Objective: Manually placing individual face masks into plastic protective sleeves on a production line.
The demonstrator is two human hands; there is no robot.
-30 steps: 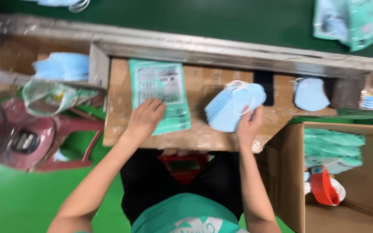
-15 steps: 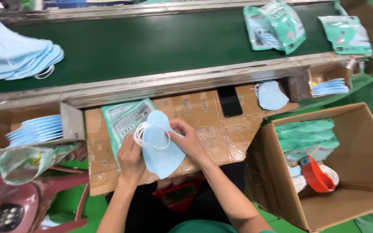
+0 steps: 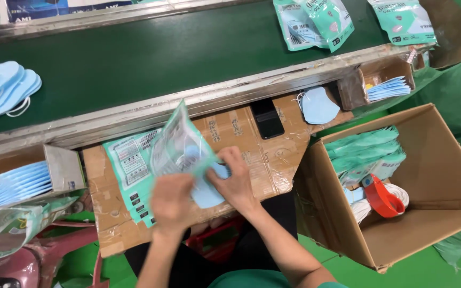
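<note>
My left hand (image 3: 172,205) grips a teal plastic pouch (image 3: 177,146), lifted open above the cardboard-covered worktop (image 3: 273,160). My right hand (image 3: 236,178) holds a stack of light blue face masks (image 3: 206,189), partly inside the pouch mouth. The masks are half hidden by both hands. More flat teal pouches (image 3: 129,170) lie on the worktop under the raised one.
A green conveyor belt (image 3: 161,53) carries filled pouches (image 3: 316,21) at the far right and blue masks (image 3: 1,88) at the left. A black phone (image 3: 267,118) and a single mask (image 3: 316,105) lie on the worktop. A cardboard box (image 3: 444,176) with packed pouches stands on the right. A mask tray (image 3: 17,181) is on the left.
Earlier the masks were held in both hands above the flat pouches. Now my left hand has lifted a pouch and my right hand has pushed the masks into its opening.
</note>
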